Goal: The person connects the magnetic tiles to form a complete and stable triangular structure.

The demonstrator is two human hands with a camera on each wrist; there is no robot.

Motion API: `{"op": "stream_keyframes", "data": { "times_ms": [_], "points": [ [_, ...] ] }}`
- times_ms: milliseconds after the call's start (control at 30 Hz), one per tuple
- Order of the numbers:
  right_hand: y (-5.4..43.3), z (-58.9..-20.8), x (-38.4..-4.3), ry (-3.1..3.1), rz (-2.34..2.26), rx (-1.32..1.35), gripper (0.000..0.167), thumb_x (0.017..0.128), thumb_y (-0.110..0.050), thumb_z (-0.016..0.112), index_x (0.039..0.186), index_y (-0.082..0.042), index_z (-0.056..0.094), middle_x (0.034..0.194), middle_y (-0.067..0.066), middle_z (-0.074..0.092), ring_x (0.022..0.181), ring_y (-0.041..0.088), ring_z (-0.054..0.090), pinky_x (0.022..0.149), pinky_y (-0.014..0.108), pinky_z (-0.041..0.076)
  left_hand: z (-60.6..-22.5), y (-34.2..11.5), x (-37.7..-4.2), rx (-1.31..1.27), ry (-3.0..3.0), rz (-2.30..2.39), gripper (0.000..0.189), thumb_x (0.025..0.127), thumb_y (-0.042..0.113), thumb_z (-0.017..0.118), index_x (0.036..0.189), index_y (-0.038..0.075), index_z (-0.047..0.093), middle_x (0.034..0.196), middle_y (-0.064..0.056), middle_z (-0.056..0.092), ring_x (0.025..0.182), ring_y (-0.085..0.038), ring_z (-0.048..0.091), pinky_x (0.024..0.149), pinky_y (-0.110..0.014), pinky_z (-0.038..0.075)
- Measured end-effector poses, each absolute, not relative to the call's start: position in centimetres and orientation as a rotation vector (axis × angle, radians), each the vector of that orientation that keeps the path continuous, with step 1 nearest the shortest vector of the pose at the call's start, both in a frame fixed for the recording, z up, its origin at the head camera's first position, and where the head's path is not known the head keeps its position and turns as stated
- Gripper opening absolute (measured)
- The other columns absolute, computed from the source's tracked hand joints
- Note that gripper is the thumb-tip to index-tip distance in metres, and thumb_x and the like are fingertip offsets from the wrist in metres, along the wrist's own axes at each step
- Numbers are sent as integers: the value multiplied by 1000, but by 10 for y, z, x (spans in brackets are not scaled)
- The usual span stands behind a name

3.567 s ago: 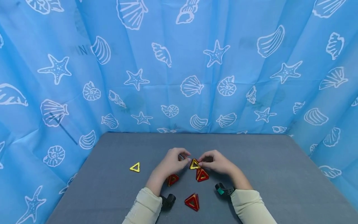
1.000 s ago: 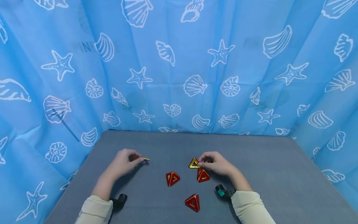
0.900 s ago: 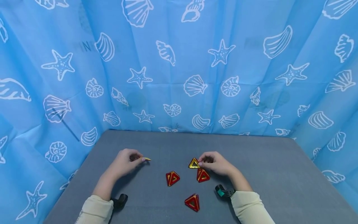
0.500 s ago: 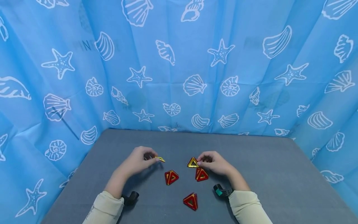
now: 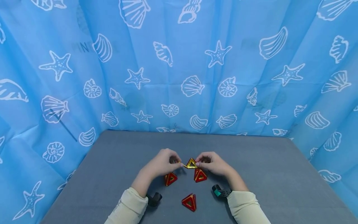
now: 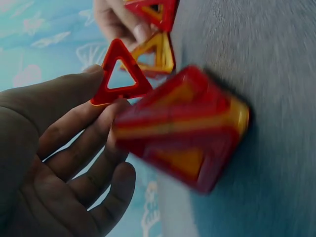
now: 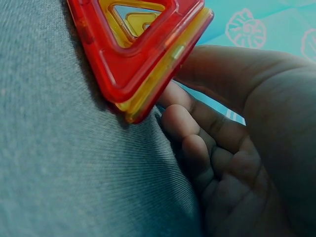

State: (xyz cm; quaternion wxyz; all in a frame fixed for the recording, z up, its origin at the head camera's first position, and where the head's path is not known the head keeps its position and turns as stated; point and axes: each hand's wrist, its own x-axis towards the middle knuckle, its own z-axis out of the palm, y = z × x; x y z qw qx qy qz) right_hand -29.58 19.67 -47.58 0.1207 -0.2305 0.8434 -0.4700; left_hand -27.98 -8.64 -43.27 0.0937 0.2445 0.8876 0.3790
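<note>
My left hand point(image 5: 160, 163) pinches one triangular magnetic tile point(image 6: 140, 86) between thumb and fingers; it looks red in the left wrist view, edge-on in the head view. Its tip is close to a yellow-faced, red-edged piece point(image 5: 191, 163) built of triangular magnetic tiles; whether they touch I cannot tell. My right hand point(image 5: 213, 163) pinches that piece at its right side. Just in front of it sits a red-and-yellow tile pyramid point(image 5: 200, 175), large in the right wrist view. Another pyramid point(image 5: 170, 179) lies below my left hand, partly covered by it and blurred in the left wrist view.
A third red tile pyramid point(image 5: 189, 202) rests nearer the front of the grey table point(image 5: 279, 174). Black wrist cameras point(image 5: 154, 199) stick out under both forearms. A blue curtain point(image 5: 173, 71) with white shells hangs behind the table.
My left hand took hold of the lone yellow tile on the left, lifted it and carried it right to the piece in my right hand. My right hand has stayed nearly still.
</note>
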Motion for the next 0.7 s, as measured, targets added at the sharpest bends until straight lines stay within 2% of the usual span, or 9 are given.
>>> {"op": "stream_keyframes", "data": {
  "times_ms": [400,700],
  "points": [
    [198,-474,-297,2444,-1392,-683,17,104,-14,67,112,-1,74,99,14,70,82,17,59,69,27,51,-441,-59,-284,714,2675,1116,12,100,23,76,90,17,79,79,7,69,66,-10,62,59,-28,52],
    [198,-479,-297,2479,-1365,-692,15,103,-17,68,110,-6,75,96,8,70,81,14,61,69,28,52,-442,-47,-282,633,2724,1111,13,100,23,76,93,13,81,79,8,71,69,-9,63,64,-28,53]
  ]
}}
